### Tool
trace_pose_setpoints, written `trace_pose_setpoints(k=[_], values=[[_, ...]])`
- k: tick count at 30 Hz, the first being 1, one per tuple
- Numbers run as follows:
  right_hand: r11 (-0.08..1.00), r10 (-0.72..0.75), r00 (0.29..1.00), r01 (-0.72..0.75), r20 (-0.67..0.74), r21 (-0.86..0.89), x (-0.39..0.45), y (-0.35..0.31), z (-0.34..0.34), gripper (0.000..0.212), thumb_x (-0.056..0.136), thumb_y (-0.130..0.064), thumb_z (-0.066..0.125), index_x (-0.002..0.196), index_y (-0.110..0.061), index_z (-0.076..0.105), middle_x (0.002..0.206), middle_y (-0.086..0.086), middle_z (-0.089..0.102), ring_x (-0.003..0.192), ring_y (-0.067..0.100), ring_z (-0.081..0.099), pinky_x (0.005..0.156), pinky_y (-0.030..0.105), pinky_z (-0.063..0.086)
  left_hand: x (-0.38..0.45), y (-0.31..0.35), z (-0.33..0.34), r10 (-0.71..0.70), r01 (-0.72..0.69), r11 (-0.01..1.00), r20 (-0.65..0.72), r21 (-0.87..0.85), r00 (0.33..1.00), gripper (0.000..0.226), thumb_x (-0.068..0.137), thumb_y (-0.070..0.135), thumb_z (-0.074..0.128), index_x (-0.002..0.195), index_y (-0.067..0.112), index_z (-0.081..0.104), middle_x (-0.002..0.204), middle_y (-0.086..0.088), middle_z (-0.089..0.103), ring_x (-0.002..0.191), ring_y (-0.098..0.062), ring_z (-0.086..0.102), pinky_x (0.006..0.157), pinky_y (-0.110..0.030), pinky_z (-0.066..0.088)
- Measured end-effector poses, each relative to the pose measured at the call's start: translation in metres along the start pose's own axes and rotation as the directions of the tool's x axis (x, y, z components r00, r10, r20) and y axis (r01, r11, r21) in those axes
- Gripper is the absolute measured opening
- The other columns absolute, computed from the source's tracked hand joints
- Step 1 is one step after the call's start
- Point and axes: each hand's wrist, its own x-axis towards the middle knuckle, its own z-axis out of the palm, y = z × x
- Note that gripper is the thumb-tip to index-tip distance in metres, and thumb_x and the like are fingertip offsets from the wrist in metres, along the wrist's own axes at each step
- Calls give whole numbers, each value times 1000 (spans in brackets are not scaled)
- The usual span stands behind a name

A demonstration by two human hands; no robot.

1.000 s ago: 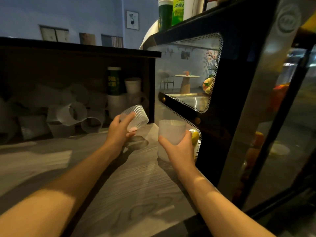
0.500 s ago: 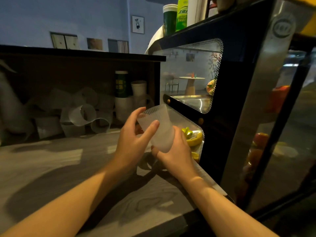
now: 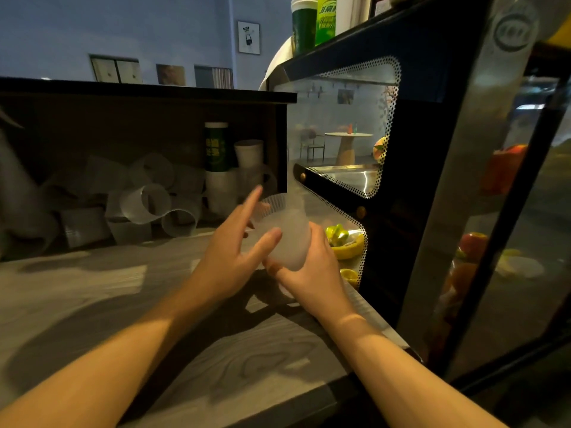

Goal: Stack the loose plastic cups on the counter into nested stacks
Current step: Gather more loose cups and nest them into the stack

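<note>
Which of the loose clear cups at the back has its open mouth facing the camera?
The clear cup lying on its side at the front of the pile; its round rim faces us, unlike its neighbours.

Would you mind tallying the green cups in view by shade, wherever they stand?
Dark green cups: 2
Bright green cups: 1
Total: 3

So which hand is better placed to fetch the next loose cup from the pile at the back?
The left hand. Its fingers are spread open beside the frosted translucent plastic cup stack, which the right hand holds in its grip, and the pile of loose clear plastic cups lies on the left side.
</note>
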Motion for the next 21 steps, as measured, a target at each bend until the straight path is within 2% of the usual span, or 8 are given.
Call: trace_pose_setpoints(k=[2, 6, 9, 12, 14, 16, 18, 21], values=[[999, 25, 1000, -25, -6, 34, 0, 1, 0, 77, 71, -41, 81, 129, -26, 33, 117, -4, 45, 107, 14, 50, 80, 33, 55, -1, 0, 4, 20, -21, 999, 15, 45, 1000, 76, 81, 72, 40, 148, 46, 16, 142, 19, 40, 117, 22, 36, 92, -15, 37], [996, 28, 999, -26, -29, 85, 2, 6, 1, 78, 69, -40, 83, 130, -25, 36, 120, -3, 47, 111, 14, 51, 82, 36, 57, -2, -6, 9, -39, 37, 999, 82, 26, 996, 83, 79, 79, 33, 152, 47, 10, 150, 16, 33, 125, -3, 44, 102, -37, 45], [997, 29, 998, -25, -50, 67, 3, 9, 1, 78, 69, -40, 84, 129, -25, 37, 120, -4, 47, 112, 14, 50, 82, 33, 55, -2, -10, 11, -77, 70, 996, 130, 64, 989, 85, 77, 86, 26, 150, 52, 1, 158, 16, 23, 136, -10, 36, 109, -46, 40], [1000, 8, 996, -6, -85, 24, 4, 12, 2, 80, 67, -43, 84, 130, -24, 38, 120, -4, 47, 109, 13, 52, 81, 34, 55, -2, -12, 11, -82, 65, 989, 132, 131, 988, 77, 78, 83, 18, 146, 56, -3, 161, 18, 10, 141, 1, 14, 112, -30, 24], [1000, 16, 995, -14, -97, 20, 5, 12, 4, 81, 68, -47, 84, 131, -24, 38, 120, -5, 48, 108, 11, 51, 78, 28, 52, -5, -17, 11, -103, 94, 993, 128, 77, 986, 75, 79, 85, 17, 146, 56, -4, 160, 19, 13, 136, 5, 18, 108, -25, 26], [998, 49, 992, -43, -116, 53, 12, 11, 5, 80, 68, -49, 83, 130, -25, 39, 119, -5, 51, 107, 11, 52, 77, 23, 50, -7, -25, 12, -158, 161, 987, 100, -20, 982, 74, 81, 85, 17, 146, 55, -4, 157, 18, 21, 128, 6, 28, 107, -29, 32], [994, 89, 990, -82, -111, 70, 28, 11, 4, 78, 67, -48, 83, 127, -24, 40, 118, -3, 52, 106, 13, 54, 76, 24, 50, -6, -30, 12, -264, 268, 953, 49, -138, 963, 70, 87, 77, 22, 149, 50, 3, 156, 9, 30, 123, 3, 35, 105, -33, 37], [986, 145, 988, -140, -51, 91, 58, 13, 8, 76, 67, -51, 81, 124, -23, 40, 116, -2, 52, 104, 16, 55, 77, 32, 55, -1, -32, 8, -389, 372, 900, -33, -227, 921, 78, 81, 67, 29, 152, 37, 19, 147, 2, 43, 123, -8, 45, 102, -34, 41]])
